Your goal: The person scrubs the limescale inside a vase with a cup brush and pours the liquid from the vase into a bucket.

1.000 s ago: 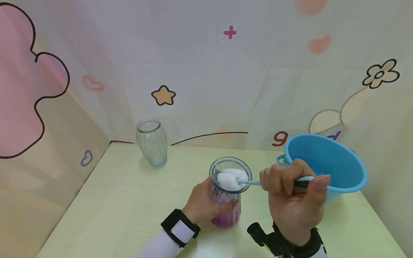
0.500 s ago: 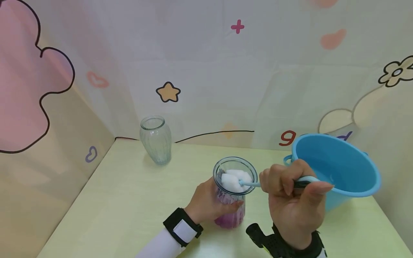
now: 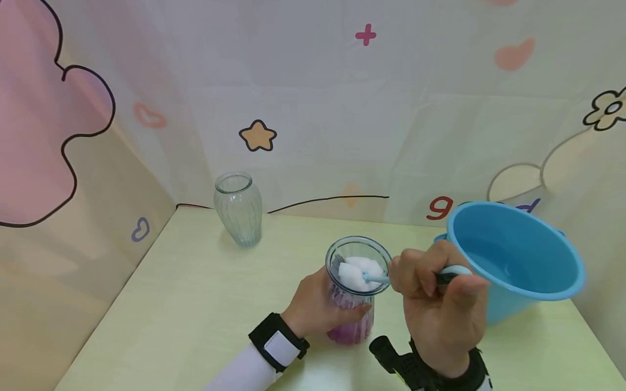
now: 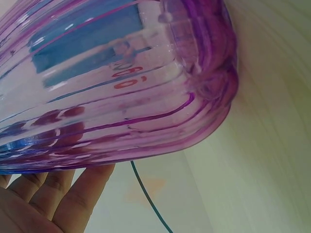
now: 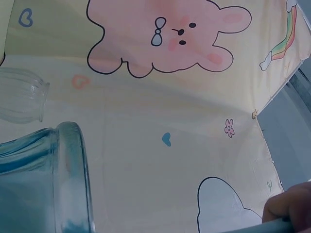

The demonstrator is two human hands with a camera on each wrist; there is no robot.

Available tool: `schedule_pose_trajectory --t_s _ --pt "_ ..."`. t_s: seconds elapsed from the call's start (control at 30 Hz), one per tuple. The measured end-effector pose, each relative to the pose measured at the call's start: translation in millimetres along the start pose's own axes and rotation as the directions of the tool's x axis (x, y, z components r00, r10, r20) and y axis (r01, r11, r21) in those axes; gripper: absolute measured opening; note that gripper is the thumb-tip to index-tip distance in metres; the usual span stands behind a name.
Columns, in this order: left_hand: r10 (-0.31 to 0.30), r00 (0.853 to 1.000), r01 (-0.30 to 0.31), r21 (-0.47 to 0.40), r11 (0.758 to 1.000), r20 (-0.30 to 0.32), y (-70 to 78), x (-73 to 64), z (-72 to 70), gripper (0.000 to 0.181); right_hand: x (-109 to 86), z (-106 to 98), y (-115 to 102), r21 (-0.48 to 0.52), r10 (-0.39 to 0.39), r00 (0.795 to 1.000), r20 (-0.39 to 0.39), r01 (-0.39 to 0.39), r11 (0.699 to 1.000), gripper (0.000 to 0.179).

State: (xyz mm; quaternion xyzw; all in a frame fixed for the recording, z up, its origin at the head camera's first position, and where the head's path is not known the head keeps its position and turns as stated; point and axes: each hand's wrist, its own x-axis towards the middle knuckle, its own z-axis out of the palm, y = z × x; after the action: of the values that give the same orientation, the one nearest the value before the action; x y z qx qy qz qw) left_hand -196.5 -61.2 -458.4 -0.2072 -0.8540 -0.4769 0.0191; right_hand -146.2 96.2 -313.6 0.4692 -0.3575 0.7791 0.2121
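Note:
A ribbed glass vase [image 3: 350,330], bluish at the rim and purple at the base, leans in my left hand [image 3: 320,304], whose fingers wrap its side. In the left wrist view those fingers [image 4: 82,199] lie against the ribbed glass. My right hand [image 3: 442,309] grips the light blue handle of a sponge bottle brush [image 3: 353,276]. Its white sponge head sits just inside the vase's mouth. The right wrist view has the vase's thick rim close by at lower left and part of the handle [image 5: 262,228] at lower right.
A second, clear glass vase [image 3: 239,212] stands at the back left of the pale table [image 3: 205,304]. To the right, close behind my right hand, is a light blue bucket [image 3: 513,301]. A printed cloth backdrop [image 3: 303,108] rises behind the table.
My right hand has come slightly left, nearer the vase's rim, with the brush. The left hand keeps its grip. The head view has shifted a little, so the whole scene sits further right.

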Motion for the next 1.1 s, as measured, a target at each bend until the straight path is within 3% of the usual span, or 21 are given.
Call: schedule_pose_trajectory --t_s 0.17,0.4,0.53,0.93,1.1 --pt "-0.001 1.000 0.001 0.011 1.000 -0.002 1.6 0.1 -0.8 0.076 3.1 -1 2 -0.003 0.005 1.000 0.012 -0.005 1.000 0.051" --pt "-0.004 1.000 0.004 0.020 1.000 0.008 2.1 0.4 -1.1 0.079 7.5 -9 2 0.056 0.021 0.998 -0.061 -0.017 0.998 0.055" --pt "-0.015 1.000 0.014 0.021 1.000 0.015 1.3 0.6 -1.1 0.080 9.4 -10 3 0.040 0.037 0.997 -0.073 -0.034 0.999 0.055" --pt "-0.007 1.000 0.008 0.036 0.999 -0.005 0.4 -1.3 -1.7 0.078 22.0 -11 12 -0.026 0.071 0.995 -0.063 -0.073 0.997 0.054" --pt "-0.011 1.000 0.012 0.036 0.999 -0.006 1.1 -1.2 -1.4 0.078 31.4 -12 18 -0.053 0.114 0.993 -0.020 -0.115 0.992 0.055"
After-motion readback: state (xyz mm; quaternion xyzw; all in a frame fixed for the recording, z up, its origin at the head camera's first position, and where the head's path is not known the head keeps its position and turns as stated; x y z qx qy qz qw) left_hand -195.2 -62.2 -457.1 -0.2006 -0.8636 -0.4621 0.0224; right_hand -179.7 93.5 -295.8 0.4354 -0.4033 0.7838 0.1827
